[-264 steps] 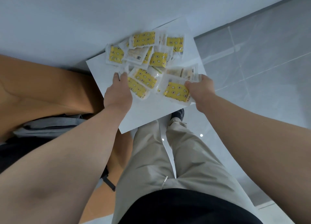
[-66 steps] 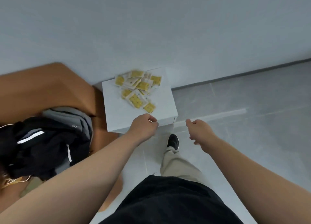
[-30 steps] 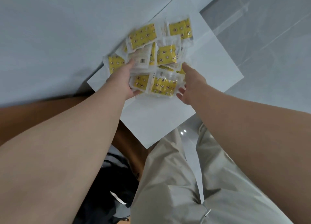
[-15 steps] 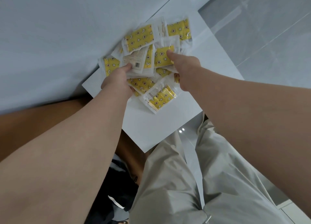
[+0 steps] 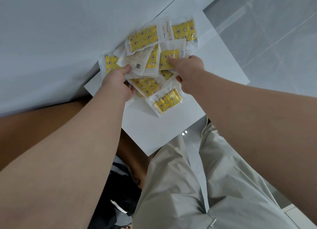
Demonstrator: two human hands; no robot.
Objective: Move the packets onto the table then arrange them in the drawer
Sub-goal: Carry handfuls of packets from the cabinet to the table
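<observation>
Several yellow packets (image 5: 143,39) with star and moon prints lie in a loose heap on the white table top (image 5: 161,130), close to the wall. My left hand (image 5: 118,84) pinches a white-backed packet (image 5: 137,60) with a barcode at the left of the heap. My right hand (image 5: 187,72) presses its fingers onto a yellow packet (image 5: 167,59) in the middle, thumb under the heap. One packet (image 5: 165,101) lies nearest me, apart from both hands. No drawer is visible.
A pale wall (image 5: 60,31) runs along the table's far side. An orange-brown surface (image 5: 34,125) lies to the left, with dark clothing (image 5: 118,203) below it. Grey tiled floor (image 5: 274,31) is at the right. My beige trousers (image 5: 188,194) fill the bottom.
Over the last second both hands have pushed deeper into the heap. The left hand took hold of the white-backed packet and the right hand slid up onto the middle yellow packet.
</observation>
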